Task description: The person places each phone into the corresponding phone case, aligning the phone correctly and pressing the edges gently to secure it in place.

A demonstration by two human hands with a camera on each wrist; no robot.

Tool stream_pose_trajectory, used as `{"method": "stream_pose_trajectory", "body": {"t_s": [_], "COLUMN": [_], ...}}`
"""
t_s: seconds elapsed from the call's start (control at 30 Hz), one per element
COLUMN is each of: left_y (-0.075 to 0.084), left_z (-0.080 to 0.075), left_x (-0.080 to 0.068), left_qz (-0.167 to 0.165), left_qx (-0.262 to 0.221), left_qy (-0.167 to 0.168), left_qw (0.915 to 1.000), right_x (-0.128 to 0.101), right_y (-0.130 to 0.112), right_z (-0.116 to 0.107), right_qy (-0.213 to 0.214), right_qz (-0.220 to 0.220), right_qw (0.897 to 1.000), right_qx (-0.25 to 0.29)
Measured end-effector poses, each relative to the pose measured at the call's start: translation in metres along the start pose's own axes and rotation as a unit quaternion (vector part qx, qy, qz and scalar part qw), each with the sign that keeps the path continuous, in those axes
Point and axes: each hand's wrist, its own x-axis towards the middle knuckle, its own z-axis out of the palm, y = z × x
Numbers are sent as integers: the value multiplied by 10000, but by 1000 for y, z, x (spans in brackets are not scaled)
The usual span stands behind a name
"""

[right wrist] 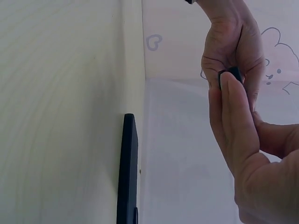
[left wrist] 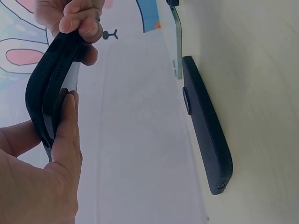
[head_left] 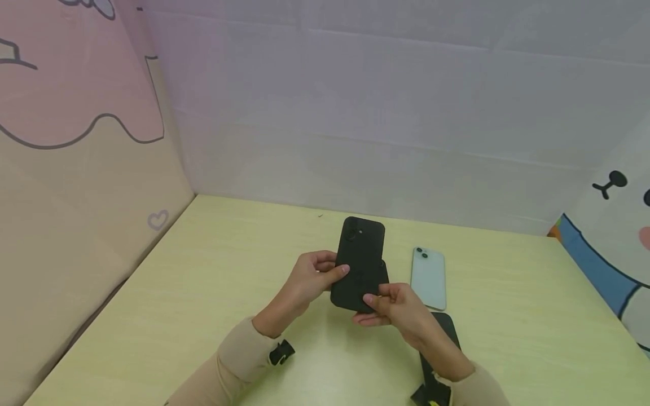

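Phone (left wrist: 57, 88) and black case (head_left: 360, 248) held together in both hands, clear of the worktop (head_left: 244, 254). Case back faces the head camera, camera end pointing away from the person. Left wrist view shows two dark layers: outer one bowed, with a gap to the inner one, so case looks not fully seated.

Left hand (head_left: 317, 276): grip pinching the left long edge, thumb on the back, fingers beneath. Right hand (head_left: 398, 307): grip pinching the lower right corner, thumb on the back, fingers underneath.

Second black handset (left wrist: 205, 126) lies on the worktop beyond the held pair, mostly hidden from the head. Pale phone (head_left: 429, 279) lies just right of it, back up, two lenses at its far end. Third black slab (head_left: 447, 324) lies partly under the right forearm; can't tell phone or bare case. Backdrop: pale fabric wall (head_left: 365, 101), cartoon-print sides.
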Motion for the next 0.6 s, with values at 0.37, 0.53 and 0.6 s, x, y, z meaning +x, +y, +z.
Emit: {"method": "stream_pose_trajectory", "body": {"t_s": [0.37,0.53,0.6], "left_y": [4,2,1], "left_z": [-1,0,0], "left_x": [0,0,0], "left_qz": [27,80,89], "left_qx": [-100,-154,-195], "left_qy": [314,242,201], "left_qw": [9995,9996,9996], "right_x": [-1,-3,-4], "right_y": [-2,-2,-2], "right_z": [3,3,3], "right_qy": [253,292,319], "right_qz": [36,-2,3], "right_qw": [9994,9992,9990], "right_qx": [240,268,301]}}
